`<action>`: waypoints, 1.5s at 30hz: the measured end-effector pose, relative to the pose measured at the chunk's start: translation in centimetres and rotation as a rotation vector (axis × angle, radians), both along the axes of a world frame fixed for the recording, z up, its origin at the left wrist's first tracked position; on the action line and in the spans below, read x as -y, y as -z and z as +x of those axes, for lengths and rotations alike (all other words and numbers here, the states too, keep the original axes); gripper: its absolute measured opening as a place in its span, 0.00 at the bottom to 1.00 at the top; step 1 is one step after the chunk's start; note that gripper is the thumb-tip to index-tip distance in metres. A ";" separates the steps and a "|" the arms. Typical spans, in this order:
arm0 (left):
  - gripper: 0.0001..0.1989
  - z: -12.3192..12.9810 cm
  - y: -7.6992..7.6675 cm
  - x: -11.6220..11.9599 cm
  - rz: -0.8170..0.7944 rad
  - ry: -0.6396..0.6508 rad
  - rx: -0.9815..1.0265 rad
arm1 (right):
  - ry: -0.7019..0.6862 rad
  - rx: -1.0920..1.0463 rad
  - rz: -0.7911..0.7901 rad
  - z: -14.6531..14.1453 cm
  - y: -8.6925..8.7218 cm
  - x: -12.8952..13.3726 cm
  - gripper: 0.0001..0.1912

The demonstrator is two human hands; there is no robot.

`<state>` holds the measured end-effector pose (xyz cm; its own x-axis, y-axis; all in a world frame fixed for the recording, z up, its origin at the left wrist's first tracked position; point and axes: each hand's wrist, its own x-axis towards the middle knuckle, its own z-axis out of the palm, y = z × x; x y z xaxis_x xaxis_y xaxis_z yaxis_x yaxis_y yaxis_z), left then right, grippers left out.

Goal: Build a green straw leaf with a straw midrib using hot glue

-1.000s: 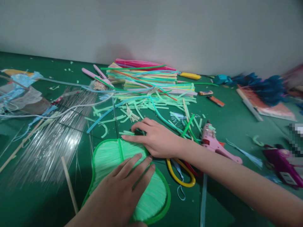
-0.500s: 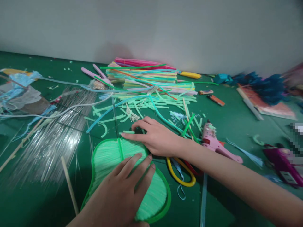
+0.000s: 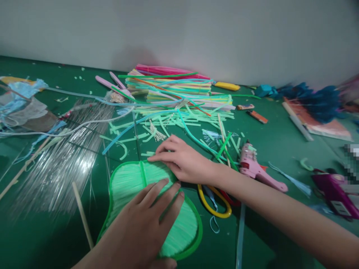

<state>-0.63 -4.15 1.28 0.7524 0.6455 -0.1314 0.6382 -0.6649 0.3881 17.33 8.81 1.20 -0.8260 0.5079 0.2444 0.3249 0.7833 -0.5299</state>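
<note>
A pale green, rounded panel with a bright green fuzzy rim lies in front of me on the dark green table. My left hand rests flat across its middle, fingers spread. At the panel's far edge is my right hand, thumb and fingertips drawn together near the top of the green dividing strip. Whether anything is between those fingertips is too small to tell. Short pale green pieces lie just beyond them.
Bundles of coloured stems lie at the back. A pink glue gun and yellow-handled scissors are right of the panel. Clear thin strands and a wooden stick lie left.
My right hand's fingertips have drawn closer together at the panel's far edge. My left hand has stayed nearly still on the panel.
</note>
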 end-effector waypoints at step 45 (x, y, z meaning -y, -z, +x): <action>0.51 0.1 0.5 0.2 0.175 -0.024 0.036 | 0.051 0.120 -0.169 0.0 -1.9 -1.4 0.12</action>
